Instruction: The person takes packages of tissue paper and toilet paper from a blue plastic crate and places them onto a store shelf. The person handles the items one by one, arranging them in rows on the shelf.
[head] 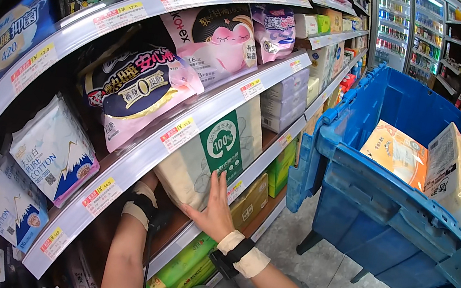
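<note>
A large cream-and-green tissue pack (223, 143) stands on a middle shelf, partly behind the shelf rail above it. My right hand (215, 206) lies against its lower front, fingers spread and pointing up. My left hand (149, 179) reaches into the shelf at the pack's left side; its fingers are hidden by the shelf edge and the pack. Both wrists wear beige wraps with black straps and small cabled devices. Right of the pack stand purple tissue packs (287, 98); a brown-gold pack (250, 201) is on the shelf level below.
A blue plastic crate (386, 204), lid folded open, stands at the right with an orange tissue pack (398, 150) and another upright pack (460, 180) inside. Sanitary pad packs (143, 87) fill shelves at left. Green packs (186, 265) lie low. Drink coolers (408, 27) stand behind.
</note>
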The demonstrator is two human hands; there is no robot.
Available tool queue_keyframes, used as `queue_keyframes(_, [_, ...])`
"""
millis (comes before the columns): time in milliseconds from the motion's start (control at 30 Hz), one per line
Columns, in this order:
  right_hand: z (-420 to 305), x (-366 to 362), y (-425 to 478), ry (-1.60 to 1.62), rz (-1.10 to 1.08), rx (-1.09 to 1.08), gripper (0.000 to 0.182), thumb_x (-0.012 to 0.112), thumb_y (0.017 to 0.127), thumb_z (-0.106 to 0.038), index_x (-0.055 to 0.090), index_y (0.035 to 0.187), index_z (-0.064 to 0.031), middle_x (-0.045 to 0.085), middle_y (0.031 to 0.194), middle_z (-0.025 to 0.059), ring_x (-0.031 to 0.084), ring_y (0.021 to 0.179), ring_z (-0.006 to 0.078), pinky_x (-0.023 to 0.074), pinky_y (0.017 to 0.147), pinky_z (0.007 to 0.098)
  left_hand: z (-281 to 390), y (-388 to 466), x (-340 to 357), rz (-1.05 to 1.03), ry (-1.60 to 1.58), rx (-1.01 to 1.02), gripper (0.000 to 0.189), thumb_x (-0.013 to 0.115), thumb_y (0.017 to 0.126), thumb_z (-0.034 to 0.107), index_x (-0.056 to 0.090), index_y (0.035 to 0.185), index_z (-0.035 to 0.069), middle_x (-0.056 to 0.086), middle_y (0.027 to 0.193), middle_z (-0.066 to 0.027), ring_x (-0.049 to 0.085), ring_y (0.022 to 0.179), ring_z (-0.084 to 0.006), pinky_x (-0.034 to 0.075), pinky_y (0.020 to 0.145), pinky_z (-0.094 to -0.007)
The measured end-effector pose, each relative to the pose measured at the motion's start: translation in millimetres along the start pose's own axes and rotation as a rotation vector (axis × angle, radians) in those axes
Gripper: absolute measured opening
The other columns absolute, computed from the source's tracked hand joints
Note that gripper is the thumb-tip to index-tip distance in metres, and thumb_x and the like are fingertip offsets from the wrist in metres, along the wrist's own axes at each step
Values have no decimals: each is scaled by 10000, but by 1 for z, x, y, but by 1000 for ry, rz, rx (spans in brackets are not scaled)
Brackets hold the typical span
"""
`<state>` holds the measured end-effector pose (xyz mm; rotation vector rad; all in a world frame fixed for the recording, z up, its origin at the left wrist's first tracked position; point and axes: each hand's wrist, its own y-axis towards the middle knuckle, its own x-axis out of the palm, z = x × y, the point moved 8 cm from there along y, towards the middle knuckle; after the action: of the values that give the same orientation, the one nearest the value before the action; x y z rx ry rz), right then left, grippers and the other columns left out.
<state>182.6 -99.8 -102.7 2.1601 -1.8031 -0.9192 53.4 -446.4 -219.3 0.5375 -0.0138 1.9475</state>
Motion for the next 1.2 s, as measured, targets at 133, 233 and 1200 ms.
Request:
queue_keyframes(133, [-21,12,-9,88,-68,-65,944,709,646,-291,144,1303,83,95,1335,338,193,1238,438,239,1006,392,50,-9,-31,91,-113,54,373,367,917,320,430,1150,36,496,1124,-98,493,1013,-217,439,847,-317])
queue_keyframes(233, [-7,3,-11,59,-84,-62,924,703,658,-282,151,1299,91,106,1335,335,187,1243,434,234,1007,393,62,-35,-2,159,240,261,376,365,918,322,425,1163,44,483,1154,-95,473,1047,-218,420,876,-327])
queue_keyframes(1200, [-3,25,-14,-21,-125,-181,871,677,706,-254,145,1295,104,136,1319,361,182,1243,440,197,1015,405,58,-136,103,601,26,55,588,247,905,475,368,1205,-16,510,1111,-149,544,959,-218,442,807,-308])
